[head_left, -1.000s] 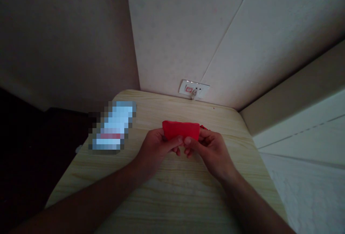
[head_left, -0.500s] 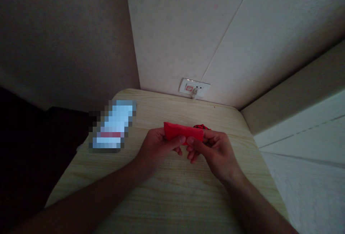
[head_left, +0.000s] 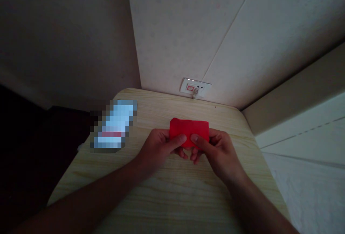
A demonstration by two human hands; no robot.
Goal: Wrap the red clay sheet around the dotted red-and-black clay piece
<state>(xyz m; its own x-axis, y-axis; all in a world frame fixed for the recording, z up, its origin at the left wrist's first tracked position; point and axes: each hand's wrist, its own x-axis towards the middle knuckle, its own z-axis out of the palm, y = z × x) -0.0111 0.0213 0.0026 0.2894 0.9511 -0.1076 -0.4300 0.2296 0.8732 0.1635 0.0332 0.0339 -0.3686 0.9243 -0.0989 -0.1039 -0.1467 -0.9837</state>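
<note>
A small folded red cloth is held just above a light wooden table. My left hand pinches its near left edge with thumb on top and fingers curled under. My right hand pinches the near right edge the same way. Both thumbs almost meet at the middle of the cloth. The room is dim and the fabric's detail is hard to make out.
A blurred-out flat object lies at the table's left edge. A wall socket plate sits on the wall behind the table. A pale bed or mattress surface borders the table on the right. Darkness lies to the left.
The red cloth has gone from a long narrow strip to a shorter, taller folded block. Both hands shifted slightly right, and a dark-patterned bit seen behind the cloth is now hidden.
</note>
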